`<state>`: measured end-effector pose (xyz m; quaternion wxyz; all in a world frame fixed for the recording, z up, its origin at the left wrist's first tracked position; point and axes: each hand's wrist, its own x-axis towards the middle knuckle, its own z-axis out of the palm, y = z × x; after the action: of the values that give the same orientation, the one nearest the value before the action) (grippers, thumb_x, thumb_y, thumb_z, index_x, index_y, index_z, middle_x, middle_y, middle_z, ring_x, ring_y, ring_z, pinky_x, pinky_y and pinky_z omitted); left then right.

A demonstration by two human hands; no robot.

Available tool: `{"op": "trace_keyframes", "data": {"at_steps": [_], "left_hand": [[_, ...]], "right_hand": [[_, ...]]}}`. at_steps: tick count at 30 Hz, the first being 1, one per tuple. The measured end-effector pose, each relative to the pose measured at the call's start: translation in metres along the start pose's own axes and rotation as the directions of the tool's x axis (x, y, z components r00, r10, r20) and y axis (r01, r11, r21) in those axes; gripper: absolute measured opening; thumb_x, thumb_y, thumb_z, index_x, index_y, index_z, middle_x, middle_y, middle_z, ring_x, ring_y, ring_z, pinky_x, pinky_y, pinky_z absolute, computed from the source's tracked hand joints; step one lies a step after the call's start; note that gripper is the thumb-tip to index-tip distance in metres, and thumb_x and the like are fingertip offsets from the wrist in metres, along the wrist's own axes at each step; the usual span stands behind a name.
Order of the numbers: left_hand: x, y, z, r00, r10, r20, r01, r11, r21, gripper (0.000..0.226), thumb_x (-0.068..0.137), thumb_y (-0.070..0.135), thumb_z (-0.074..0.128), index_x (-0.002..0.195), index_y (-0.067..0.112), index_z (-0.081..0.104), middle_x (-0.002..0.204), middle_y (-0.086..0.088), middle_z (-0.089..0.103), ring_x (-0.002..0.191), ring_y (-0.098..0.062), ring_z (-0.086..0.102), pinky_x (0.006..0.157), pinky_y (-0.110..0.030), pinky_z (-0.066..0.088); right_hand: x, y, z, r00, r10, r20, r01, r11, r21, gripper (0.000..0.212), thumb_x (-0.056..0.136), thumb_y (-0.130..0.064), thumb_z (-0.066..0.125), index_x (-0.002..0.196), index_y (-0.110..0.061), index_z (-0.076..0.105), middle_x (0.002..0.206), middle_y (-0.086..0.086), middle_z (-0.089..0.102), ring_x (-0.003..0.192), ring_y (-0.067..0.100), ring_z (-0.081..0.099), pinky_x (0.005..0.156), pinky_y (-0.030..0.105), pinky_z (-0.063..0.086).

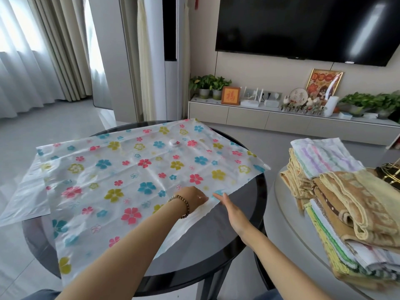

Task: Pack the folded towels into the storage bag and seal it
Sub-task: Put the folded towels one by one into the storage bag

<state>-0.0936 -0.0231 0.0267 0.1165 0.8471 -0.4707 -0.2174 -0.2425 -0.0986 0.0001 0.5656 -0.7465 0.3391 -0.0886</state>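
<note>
**Hands at the bag's edge, towels not yet packed**

Nearest, both forearms reach over the dark round table (216, 245). The left hand (194, 198), with a bead bracelet (184, 207) at the wrist, curls its fingers down on the right-hand edge of the storage bag (129, 169). It appears to pinch the plastic there, though the fingertips are hidden. Just beside it, the right hand (230, 205) is held flat, fingers straight and together, with the tips touching the same edge.

The flower-printed bag lies flat and looks empty. Its left side overhangs the table rim and its white valve (175, 142) sits towards the far side. To the right, the folded towels (346, 202) are stacked on a second, pale table (281, 213).

The step in hand is probably parting the opening. Thin layers cling, so a pinch may catch both sheets and only lift the bag. Slick plastic on glass could also slide, and the overhang could drag it off. The towel stack is uneven and could topple if one is pulled from low down.

Farthest off are a cabinet (281, 120) and a television (303, 27).
</note>
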Motion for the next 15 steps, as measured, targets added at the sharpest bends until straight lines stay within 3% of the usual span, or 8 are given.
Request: {"op": "trace_keyframes", "data": {"at_steps": [3,7,10,15], "left_hand": [[0.012,0.004,-0.001,0.999,-0.049,-0.005,0.047,0.98,-0.195,0.038,0.095,0.036,0.043,0.115,0.012,0.065,0.117,-0.007,0.066,0.104,-0.024,0.062,0.085,-0.028,0.048],[0.015,0.005,-0.015,0.998,-0.053,-0.021,0.028,0.765,-0.643,0.036,0.096,0.028,0.043,0.111,0.005,0.065,0.116,-0.007,0.066,0.093,-0.023,0.063,0.069,-0.022,0.051],[0.016,0.016,-0.036,0.994,-0.023,-0.111,-0.063,0.705,-0.707,0.037,0.098,0.028,0.039,0.113,0.005,0.065,0.111,-0.005,0.065,0.073,-0.016,0.058,0.065,-0.022,0.051],[0.034,0.051,-0.065,0.961,0.021,-0.277,-0.2,0.745,-0.636,0.037,0.097,0.033,0.04,0.109,0.011,0.067,0.1,0.001,0.066,0.057,-0.008,0.05,0.049,-0.015,0.045]], "right_hand": [[-0.002,-0.005,-0.004,1.0,0.016,0.012,-0.016,0.999,0.042,0.055,0.096,-0.054,0.011,0.14,-0.037,0.039,0.155,-0.009,0.024,0.145,0.014,0.016,0.116,0.037,0.013],[-0.003,-0.006,-0.016,0.998,0.055,-0.009,-0.054,0.996,0.077,0.059,0.097,-0.053,0.012,0.143,-0.027,0.038,0.154,-0.006,0.027,0.144,0.013,0.018,0.114,0.033,0.013],[-0.001,-0.009,-0.033,0.998,0.055,-0.028,-0.052,0.994,0.091,0.062,0.095,-0.057,0.011,0.142,-0.028,0.04,0.153,-0.008,0.03,0.143,0.012,0.02,0.116,0.035,0.011],[0.009,-0.034,-0.086,0.998,-0.015,-0.057,0.015,1.0,-0.007,0.056,0.095,-0.057,0.017,0.133,-0.031,0.049,0.141,-0.004,0.046,0.133,0.014,0.039,0.116,0.04,0.024]]}}
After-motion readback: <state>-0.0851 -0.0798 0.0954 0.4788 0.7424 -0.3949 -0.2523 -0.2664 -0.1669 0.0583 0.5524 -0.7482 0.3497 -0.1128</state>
